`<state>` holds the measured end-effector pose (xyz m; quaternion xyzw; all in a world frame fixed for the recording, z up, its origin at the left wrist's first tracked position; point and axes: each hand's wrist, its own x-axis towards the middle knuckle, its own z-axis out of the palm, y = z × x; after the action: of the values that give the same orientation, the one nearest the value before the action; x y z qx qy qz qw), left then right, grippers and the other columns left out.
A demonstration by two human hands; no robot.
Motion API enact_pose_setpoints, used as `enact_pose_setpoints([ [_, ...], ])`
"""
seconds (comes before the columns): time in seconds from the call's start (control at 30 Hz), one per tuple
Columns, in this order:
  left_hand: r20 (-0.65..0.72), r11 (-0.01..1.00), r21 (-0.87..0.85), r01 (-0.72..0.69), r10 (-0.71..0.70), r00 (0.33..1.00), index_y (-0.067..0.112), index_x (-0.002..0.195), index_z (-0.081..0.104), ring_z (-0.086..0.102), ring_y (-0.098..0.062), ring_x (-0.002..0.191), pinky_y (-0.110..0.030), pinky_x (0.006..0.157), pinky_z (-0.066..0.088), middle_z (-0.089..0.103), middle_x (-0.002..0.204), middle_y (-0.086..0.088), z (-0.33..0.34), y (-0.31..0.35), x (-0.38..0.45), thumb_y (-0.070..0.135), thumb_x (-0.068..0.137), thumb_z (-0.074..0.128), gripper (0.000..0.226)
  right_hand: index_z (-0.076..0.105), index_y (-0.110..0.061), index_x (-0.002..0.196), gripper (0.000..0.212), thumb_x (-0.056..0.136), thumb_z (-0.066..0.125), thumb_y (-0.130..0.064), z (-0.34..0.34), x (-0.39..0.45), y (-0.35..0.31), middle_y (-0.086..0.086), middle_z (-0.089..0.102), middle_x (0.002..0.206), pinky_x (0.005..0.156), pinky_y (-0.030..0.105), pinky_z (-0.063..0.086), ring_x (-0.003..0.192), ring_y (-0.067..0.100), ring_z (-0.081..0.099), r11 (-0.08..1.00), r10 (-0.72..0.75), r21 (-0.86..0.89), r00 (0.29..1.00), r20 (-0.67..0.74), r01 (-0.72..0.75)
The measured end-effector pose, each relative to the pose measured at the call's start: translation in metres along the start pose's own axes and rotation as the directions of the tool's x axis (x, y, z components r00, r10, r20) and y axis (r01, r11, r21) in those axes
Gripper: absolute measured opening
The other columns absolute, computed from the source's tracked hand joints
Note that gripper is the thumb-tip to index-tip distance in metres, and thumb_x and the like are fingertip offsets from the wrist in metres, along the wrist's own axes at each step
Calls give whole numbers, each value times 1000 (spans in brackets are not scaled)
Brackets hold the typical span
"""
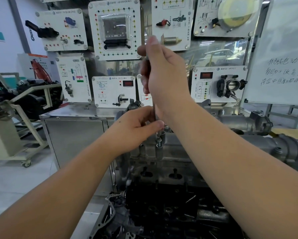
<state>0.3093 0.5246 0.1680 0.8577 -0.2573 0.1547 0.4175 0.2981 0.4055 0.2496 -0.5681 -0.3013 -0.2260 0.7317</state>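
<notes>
Gripping the dark handle of a long tool [154, 111] in a closed fist, the right hand [163, 75] is holding it upright in the middle of the view, with the thumb lying up along the top of the handle. The thin metal shaft is running straight down out of the bottom of the fist. The left hand [136, 128] is pinching the lower end of that shaft between thumb and curled fingers, so both hands are holding the same tool, one above the other. The tip is hiding behind the left thumb, so whether it is touching anything cannot be told. Just below the left thumb, a bolt [159, 141] is standing up out of the top of a grey metal engine [179, 152], which is sitting low in the middle and stretching off to the right. The nearer, darker part of the engine is filling the bottom of the view between the two forearms.

Behind the hands, white display boards [114, 28] with car parts and coloured sockets are hanging on a wall. A steel cabinet [75, 135] is standing under them. A whiteboard [282, 57] with handwriting is leaning at the right, and a cream frame on wheels [15, 135] is standing on the floor at the left.
</notes>
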Motion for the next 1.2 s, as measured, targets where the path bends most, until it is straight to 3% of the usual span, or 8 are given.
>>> enact_pose_setpoints([
  [0.13, 25, 1000, -7, 23, -23, 999, 36, 112, 68, 67, -4, 75, -31, 76, 56, 77, 101, 16, -1, 4, -1, 48, 88, 58, 29, 60, -15, 86, 39, 110, 40, -38, -4, 2, 1, -10, 39, 51, 45, 24, 26, 43, 8, 30, 992, 76, 96, 994, 73, -83],
  [0.3, -12, 998, 57, 14, -13, 1000, 26, 111, 69, 70, -21, 91, -46, 90, 57, 75, 101, 6, 0, 4, 1, 42, 96, 67, 22, 50, -20, 91, 23, 107, 49, -37, -5, 0, 5, -10, 43, 56, 46, 22, 31, 45, 5, 33, 998, -59, 6, 998, 17, 59],
  [0.5, -19, 999, 34, -21, 22, 1000, 32, 104, 70, 57, 3, 61, -12, 61, 46, 73, 93, 15, 0, 0, 0, 39, 96, 67, 12, 60, -15, 83, 33, 108, 46, -30, -4, 0, 1, -5, 58, 62, 47, 29, 38, 49, 13, 47, 998, -56, -23, 998, 11, 57],
  [0.7, 19, 999, -33, 6, -5, 1000, 38, 106, 69, 62, 7, 64, -9, 62, 46, 76, 95, 21, -2, 3, 0, 30, 97, 66, 13, 59, -16, 83, 39, 110, 38, -33, -6, 4, 0, -10, 42, 51, 47, 25, 28, 43, 6, 34, 999, 27, 40, 1000, 1, -27],
  [0.83, 20, 1000, 6, 11, -11, 1000, 35, 104, 70, 72, -12, 91, -32, 88, 55, 76, 97, 15, -1, 1, 3, 47, 85, 64, 23, 47, -21, 84, 32, 105, 48, -45, -8, 2, 3, -12, 45, 50, 48, 23, 31, 43, 2, 36, 1000, -20, 14, 999, -32, 20],
  [1.07, -13, 999, 14, -45, 45, 999, 29, 101, 68, 68, -36, 86, -53, 82, 57, 74, 95, 7, 2, 3, 2, 64, 74, 62, 45, 55, -20, 76, 37, 108, 47, -37, -6, 1, 3, -5, 53, 58, 48, 28, 34, 48, 12, 42, 998, -49, 28, 999, -22, 50],
  [1.13, -9, 1000, 13, -28, 28, 1000, 35, 103, 68, 70, -24, 83, -47, 79, 59, 75, 98, 11, 1, 3, 1, 62, 77, 61, 38, 62, -17, 77, 42, 109, 44, -39, -6, 1, 3, -4, 52, 57, 49, 31, 32, 50, 13, 41, 999, 2, 52, 1000, -4, -2],
  [1.2, 9, 1000, 8, -24, 23, 1000, 42, 104, 66, 68, 0, 75, -22, 70, 53, 76, 99, 19, 0, 2, 0, 54, 84, 62, 24, 64, -14, 78, 47, 109, 41, -42, -6, 2, 3, -4, 46, 55, 48, 31, 28, 47, 13, 35, 994, 58, 95, 998, 0, -58],
])
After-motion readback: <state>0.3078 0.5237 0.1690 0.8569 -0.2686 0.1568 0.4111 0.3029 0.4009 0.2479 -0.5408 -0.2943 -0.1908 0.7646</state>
